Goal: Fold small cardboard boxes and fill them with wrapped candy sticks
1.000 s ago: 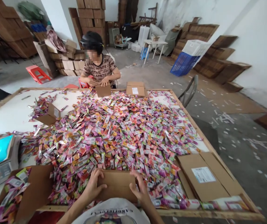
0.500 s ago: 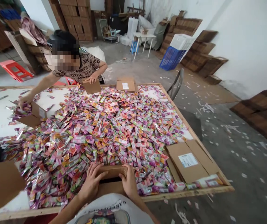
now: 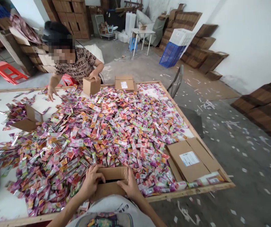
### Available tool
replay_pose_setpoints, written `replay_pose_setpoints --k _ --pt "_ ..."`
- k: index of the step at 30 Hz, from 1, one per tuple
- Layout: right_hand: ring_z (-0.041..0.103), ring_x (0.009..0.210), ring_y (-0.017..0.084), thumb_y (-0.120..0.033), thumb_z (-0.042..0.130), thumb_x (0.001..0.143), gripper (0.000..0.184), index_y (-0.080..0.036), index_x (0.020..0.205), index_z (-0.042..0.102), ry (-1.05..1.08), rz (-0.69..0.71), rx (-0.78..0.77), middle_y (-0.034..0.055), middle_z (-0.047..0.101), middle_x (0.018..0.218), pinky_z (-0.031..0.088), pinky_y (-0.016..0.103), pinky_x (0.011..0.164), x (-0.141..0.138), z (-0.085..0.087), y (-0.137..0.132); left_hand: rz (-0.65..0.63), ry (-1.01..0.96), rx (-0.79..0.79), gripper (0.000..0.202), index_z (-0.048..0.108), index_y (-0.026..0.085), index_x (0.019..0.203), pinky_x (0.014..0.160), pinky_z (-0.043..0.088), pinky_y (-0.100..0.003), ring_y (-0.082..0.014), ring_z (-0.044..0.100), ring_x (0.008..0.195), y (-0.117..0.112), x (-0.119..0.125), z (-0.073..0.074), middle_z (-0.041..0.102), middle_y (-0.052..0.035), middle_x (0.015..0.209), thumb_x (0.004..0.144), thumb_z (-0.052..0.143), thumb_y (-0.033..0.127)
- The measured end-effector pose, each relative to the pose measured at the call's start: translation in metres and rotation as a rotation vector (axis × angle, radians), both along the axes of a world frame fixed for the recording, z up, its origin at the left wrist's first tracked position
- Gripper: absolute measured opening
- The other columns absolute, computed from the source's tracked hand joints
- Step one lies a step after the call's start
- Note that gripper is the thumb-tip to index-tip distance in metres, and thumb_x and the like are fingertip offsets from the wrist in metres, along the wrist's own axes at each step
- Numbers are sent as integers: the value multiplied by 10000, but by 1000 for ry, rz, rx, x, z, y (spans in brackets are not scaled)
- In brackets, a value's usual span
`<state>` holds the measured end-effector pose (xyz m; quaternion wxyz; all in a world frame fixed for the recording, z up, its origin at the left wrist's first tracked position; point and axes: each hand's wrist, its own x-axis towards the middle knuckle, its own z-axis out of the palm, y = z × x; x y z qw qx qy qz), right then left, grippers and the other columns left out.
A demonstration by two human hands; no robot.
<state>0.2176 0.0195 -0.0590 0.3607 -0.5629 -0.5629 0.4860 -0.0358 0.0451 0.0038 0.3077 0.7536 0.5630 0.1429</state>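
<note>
A small brown cardboard box (image 3: 111, 190) stands at the near edge of the table, close against my body, its top parted by a dark gap. My left hand (image 3: 92, 179) grips its left side, fingers curled over the rim. On the opposite side, my right hand (image 3: 129, 184) holds the box, with the thumb laid across the opening. What lies inside the box is too dark to see. Just beyond it spreads a big heap of small, shiny pink, purple and orange packets (image 3: 111, 132).
Flattened cartons with a label (image 3: 189, 159) lie at the right corner inside the wooden table rim (image 3: 192, 192). Across the table a co-worker (image 3: 78, 63) holds a small box (image 3: 91, 86). An open box (image 3: 30, 121) sits at left among packets. A chair (image 3: 177, 82) stands beyond the right edge.
My hands stay on the box, and its opening looks wider. The co-worker's hand has left the open box and moved toward the heap. A cardboard piece at lower left is out of view.
</note>
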Motion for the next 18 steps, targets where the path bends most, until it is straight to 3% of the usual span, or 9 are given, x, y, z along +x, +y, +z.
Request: replay_pose_setpoints --k 3,5,8,10,12,15,16,18 --pt "357 1439 275 -303 628 822 803 -247 1528 249 -69 22 3 139 401 1514 327 493 1169 1 20 7 25 -84 -46 373 749 275 756 1011 362 -507 -301 453 1195 7 0 15 580 -75 1249 742 453 49" --pt "296 1465 281 -277 602 848 703 -268 1499 334 -189 74 136 122 345 1552 289 514 1185 -1 32 8 48 -111 -67 362 751 279 770 1020 357 -514 -306 462 1188 6 -4 17 582 -73 1238 718 462 67" --pt "283 1459 292 -218 562 880 357 -279 1224 633 -374 266 359 80 362 1549 270 519 1184 -9 38 3 160 -135 -84 335 744 265 687 1009 369 -535 -328 487 1165 -4 -16 -2 607 -81 1199 627 465 90" --pt "327 1428 293 -251 588 886 218 -257 1077 693 -428 371 420 84 410 1518 312 493 1156 -14 36 0 258 -173 -120 303 730 253 611 1009 386 -532 -340 503 1163 -12 -27 -21 624 -80 1183 525 471 121" --pt "400 1365 289 -379 666 858 293 -260 1126 672 -451 435 438 95 520 1419 312 496 1145 -19 32 -1 333 -203 -171 278 710 239 558 990 422 -521 -341 535 1139 -16 -37 -37 645 -83 1133 465 461 159" --pt "528 1189 248 -533 686 832 474 -273 1222 614 -491 537 452 57 672 1155 243 530 1163 -25 34 2 399 -213 -203 279 718 226 582 957 463 -520 -328 583 1069 -21 -43 -43 670 -96 1033 578 440 199" --pt "536 1167 243 -543 672 841 471 -273 1223 615 -509 553 458 52 678 1129 234 537 1162 -28 36 3 393 -179 -167 318 753 230 674 985 442 -533 -330 572 1102 -24 -42 -42 672 -94 1081 665 436 219" --pt "493 1231 265 -521 654 858 379 -288 1157 664 -535 514 465 63 636 1230 251 544 1145 -31 41 4 246 -47 -16 370 768 277 1030 1094 327 -562 -346 483 1260 -34 -35 -36 616 -79 1314 806 478 332"
